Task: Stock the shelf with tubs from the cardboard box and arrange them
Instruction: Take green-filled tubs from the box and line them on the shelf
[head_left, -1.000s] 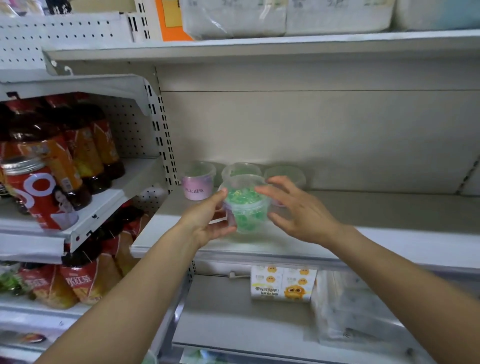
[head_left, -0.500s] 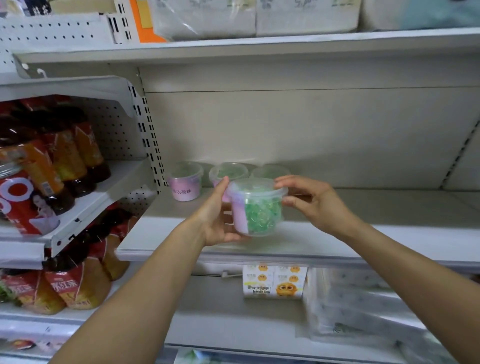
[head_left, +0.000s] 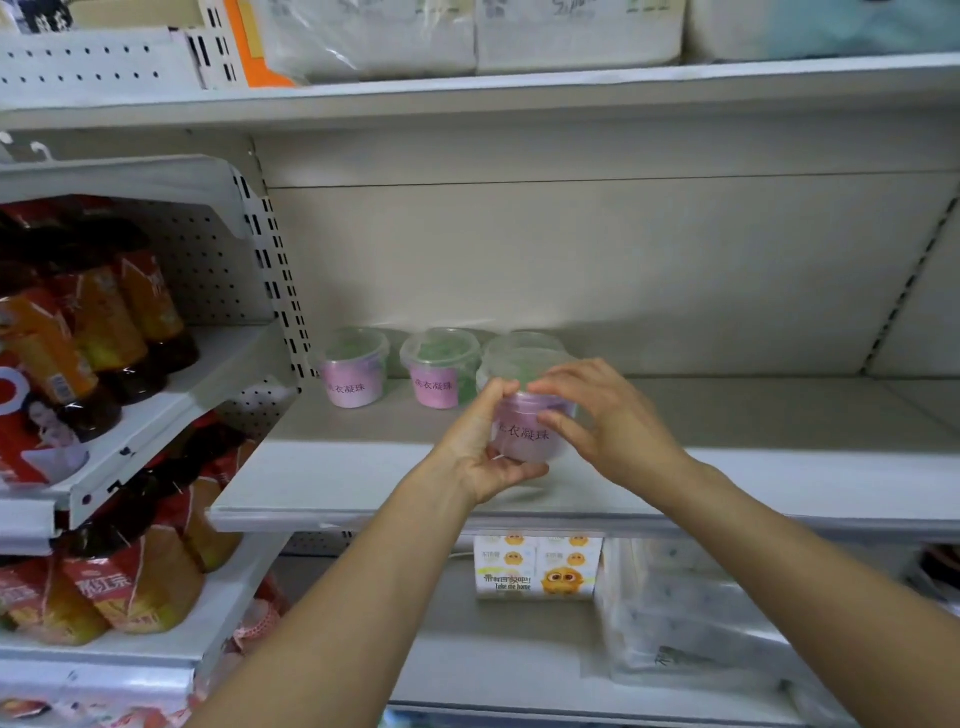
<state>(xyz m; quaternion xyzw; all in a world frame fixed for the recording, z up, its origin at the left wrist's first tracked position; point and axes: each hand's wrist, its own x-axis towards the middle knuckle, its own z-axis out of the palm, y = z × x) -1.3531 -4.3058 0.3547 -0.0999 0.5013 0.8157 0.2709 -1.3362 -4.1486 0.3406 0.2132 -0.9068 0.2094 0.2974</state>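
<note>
Left hand (head_left: 483, 452): I cup the tub (head_left: 524, 434) from below and left.
Right hand (head_left: 608, 415): my fingers curl on its right wall.
Tub: between my palms, label facing me, over the shelf (head_left: 363, 478).
Rear tubs (head_left: 441, 374): three, just behind.

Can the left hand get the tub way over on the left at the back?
Probably, once it's free. The left hand and right hand both grip the front tub now. Nothing stands on the shelf between it and the far-left tub.
</note>
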